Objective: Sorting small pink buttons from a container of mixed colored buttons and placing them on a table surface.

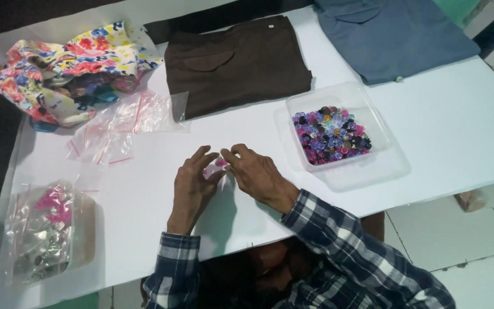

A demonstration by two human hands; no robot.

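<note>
White tabletop [144, 200] fills most of the view, with pale floor tiles showing at the right edge. At its near middle, the left hand [192, 186] and the right hand [258, 174] meet, fingertips drawn narrowly together around a small pink piece [219, 163], most likely a button or bead; its exact shape is too small to tell. The left fingers curl in from below, the right fingers pinch from the other side, and both wrists rest low over the surface, plaid sleeves trailing back to the person.

By the look of it, the step in hand is fine finger work on that single pink piece, gripped between both hands. Any following move would call for a steady pinch, since the piece is tiny and could slip onto the white top.

Just right of the hands stands a clear plastic tray [381, 157] holding a heap of purple, pink and dark buttons [331, 134]. Beyond the hands lie empty clear zip bags [124, 123], then a folded brown garment [241, 63], a blue-grey garment [395, 31] and crumpled floral cloth [70, 63]. At the near left sits a clear container of filled bags [47, 232].
</note>
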